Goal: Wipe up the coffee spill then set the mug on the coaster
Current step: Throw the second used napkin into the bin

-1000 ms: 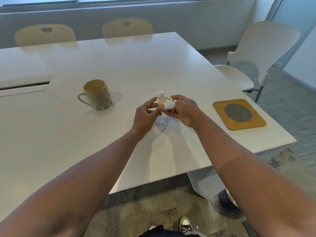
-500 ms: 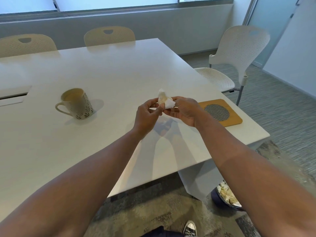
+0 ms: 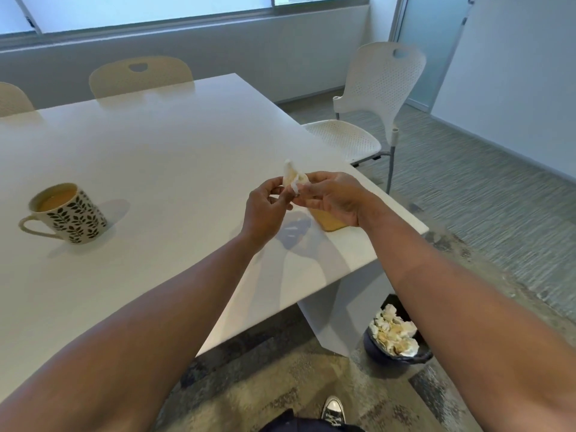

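While both hands pinch a crumpled tissue above the desk, mug sits far left

Left hand (image 3: 265, 210) and right hand (image 3: 330, 198) meet over the desk (image 3: 174, 145), fingers curled, each pinching the wadded tissue (image 3: 293, 179) between them; tissue white with tan stain, its tip sticking up. Coaster (image 3: 330, 222) lies on desk right under the right hand, mostly hidden, only a tan corner showing near the desk's right edge. Mug (image 3: 68, 213), leaf pattern, upright, coffee inside, handle to the left, stands well apart from hands and coaster at the desk's left. Bin (image 3: 394, 341) on floor beneath the desk corner holds crumpled stained tissues. White chair (image 3: 377, 104) off the right side, tan chairs at far edge
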The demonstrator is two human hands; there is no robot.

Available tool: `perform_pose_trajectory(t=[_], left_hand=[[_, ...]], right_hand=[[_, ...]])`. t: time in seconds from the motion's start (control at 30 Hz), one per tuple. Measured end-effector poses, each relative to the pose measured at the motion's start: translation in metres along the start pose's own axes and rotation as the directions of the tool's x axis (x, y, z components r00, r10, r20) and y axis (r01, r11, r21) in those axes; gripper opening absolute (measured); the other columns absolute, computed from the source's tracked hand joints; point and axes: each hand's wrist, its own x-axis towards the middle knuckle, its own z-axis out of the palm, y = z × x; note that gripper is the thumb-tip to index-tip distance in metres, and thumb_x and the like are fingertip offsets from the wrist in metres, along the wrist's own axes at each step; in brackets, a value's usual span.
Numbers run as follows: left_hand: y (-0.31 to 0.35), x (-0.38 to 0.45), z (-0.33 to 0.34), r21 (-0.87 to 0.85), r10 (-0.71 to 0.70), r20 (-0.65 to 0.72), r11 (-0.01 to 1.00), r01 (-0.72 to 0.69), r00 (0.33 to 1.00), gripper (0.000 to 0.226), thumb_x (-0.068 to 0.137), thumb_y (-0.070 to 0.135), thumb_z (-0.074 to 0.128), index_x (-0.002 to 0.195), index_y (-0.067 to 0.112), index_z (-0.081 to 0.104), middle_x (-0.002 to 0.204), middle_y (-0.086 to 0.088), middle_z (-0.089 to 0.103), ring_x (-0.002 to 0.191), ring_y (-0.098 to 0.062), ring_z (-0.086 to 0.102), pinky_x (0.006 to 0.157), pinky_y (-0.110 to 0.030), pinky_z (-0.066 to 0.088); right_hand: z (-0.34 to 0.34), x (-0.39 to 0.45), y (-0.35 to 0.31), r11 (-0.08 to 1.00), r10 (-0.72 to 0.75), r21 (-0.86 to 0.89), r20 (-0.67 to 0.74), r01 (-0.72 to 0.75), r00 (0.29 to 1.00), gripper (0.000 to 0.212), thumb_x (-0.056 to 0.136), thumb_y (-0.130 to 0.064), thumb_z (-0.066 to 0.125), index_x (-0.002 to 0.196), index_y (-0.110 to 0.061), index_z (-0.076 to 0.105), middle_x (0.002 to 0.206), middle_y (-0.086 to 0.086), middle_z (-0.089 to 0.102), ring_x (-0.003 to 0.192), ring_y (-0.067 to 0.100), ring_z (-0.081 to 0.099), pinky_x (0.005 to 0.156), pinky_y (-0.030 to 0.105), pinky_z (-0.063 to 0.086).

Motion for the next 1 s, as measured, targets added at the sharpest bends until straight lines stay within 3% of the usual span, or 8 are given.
perform_pose_trajectory(t=[0.13, 0.23, 0.4, 0.47, 0.53, 0.67, 0.83, 1.0], left_hand=[[0.008, 0.007, 0.031, 0.013, 0.008, 0.077, 1.000, -0.009, 0.997, 0.031, 0.099, 0.022, 0.061, 0.127, 0.008, 0.064, 0.101, -0.006, 0.072, 0.075, -0.013, 0.068, 0.067, -0.021, 0.054], [0.015, 0.012, 0.054, 0.001, 0.020, 0.120, 1.000, -0.020, 0.993, 0.029, 0.099, 0.020, 0.061, 0.125, 0.008, 0.065, 0.101, -0.005, 0.072, 0.076, -0.011, 0.068, 0.066, -0.019, 0.054], [0.025, 0.021, 0.089, 0.013, 0.009, 0.207, 1.000, -0.011, 0.978, 0.026, 0.100, 0.018, 0.060, 0.126, 0.012, 0.064, 0.111, -0.004, 0.071, 0.092, -0.018, 0.070, 0.080, -0.029, 0.059], [0.027, 0.024, 0.102, 0.018, 0.010, 0.235, 1.000, -0.014, 0.972, 0.026, 0.100, 0.017, 0.060, 0.125, 0.013, 0.064, 0.108, -0.001, 0.070, 0.094, -0.016, 0.069, 0.079, -0.024, 0.058], [0.030, 0.025, 0.116, 0.013, 0.016, 0.258, 1.000, -0.019, 0.966, 0.023, 0.100, 0.016, 0.059, 0.122, 0.014, 0.064, 0.098, 0.007, 0.069, 0.084, -0.006, 0.069, 0.070, -0.015, 0.055], [0.036, 0.028, 0.140, -0.016, 0.013, 0.303, 1.000, -0.008, 0.953, 0.019, 0.100, 0.016, 0.060, 0.118, 0.014, 0.065, 0.099, -0.002, 0.072, 0.069, -0.002, 0.066, 0.071, -0.025, 0.056], [0.046, 0.032, 0.170, -0.042, 0.018, 0.337, 0.999, -0.004, 0.941, 0.020, 0.099, 0.019, 0.061, 0.118, 0.015, 0.068, 0.096, -0.001, 0.073, 0.070, -0.002, 0.068, 0.081, -0.033, 0.061], [0.056, 0.031, 0.205, -0.122, -0.025, 0.341, 0.990, 0.070, 0.940, 0.020, 0.100, 0.015, 0.059, 0.117, 0.013, 0.070, 0.095, -0.007, 0.074, 0.078, -0.014, 0.069, 0.084, -0.040, 0.059]], right_hand=[[-0.026, -0.007, 0.000, 0.998, -0.049, -0.043, -0.150, 0.043, 0.987, 0.024, 0.079, -0.004, 0.076, 0.100, 0.001, 0.065, 0.098, 0.017, 0.072, 0.090, 0.027, 0.072, 0.079, 0.032, 0.059], [-0.045, -0.011, 0.001, 0.992, -0.108, -0.086, -0.251, 0.089, 0.962, 0.026, 0.078, -0.007, 0.078, 0.099, -0.002, 0.062, 0.096, 0.013, 0.069, 0.087, 0.023, 0.071, 0.077, 0.031, 0.059], [-0.080, -0.018, 0.001, 0.987, -0.146, -0.117, -0.351, 0.112, 0.925, 0.055, 0.078, -0.010, 0.079, 0.125, -0.013, 0.051, 0.108, 0.011, 0.065, 0.096, 0.023, 0.068, 0.074, 0.029, 0.059], [-0.093, -0.022, 0.001, 0.986, -0.148, -0.122, -0.355, 0.111, 0.923, 0.059, 0.080, -0.010, 0.077, 0.132, -0.014, 0.051, 0.103, 0.009, 0.065, 0.093, 0.021, 0.068, 0.073, 0.028, 0.059], [-0.104, -0.025, 0.001, 0.983, -0.154, -0.155, -0.373, 0.102, 0.915, 0.050, 0.081, -0.011, 0.076, 0.127, -0.013, 0.058, 0.098, 0.005, 0.067, 0.085, 0.016, 0.068, 0.071, 0.024, 0.058], [-0.123, -0.030, 0.001, 0.973, -0.190, -0.207, -0.460, 0.103, 0.867, 0.023, 0.085, -0.010, 0.072, 0.106, -0.018, 0.068, 0.088, 0.003, 0.070, 0.075, 0.013, 0.067, 0.069, 0.024, 0.059], [-0.145, -0.037, 0.000, 0.967, -0.239, -0.215, -0.573, 0.138, 0.784, 0.012, 0.086, -0.009, 0.069, 0.089, -0.021, 0.071, 0.087, 0.003, 0.072, 0.071, 0.012, 0.068, 0.065, 0.021, 0.057], [-0.168, -0.047, -0.002, 0.968, -0.249, -0.163, -0.652, 0.188, 0.716, 0.009, 0.086, -0.007, 0.069, 0.089, -0.016, 0.072, 0.083, 0.004, 0.073, 0.069, 0.013, 0.072, 0.064, 0.023, 0.058]])
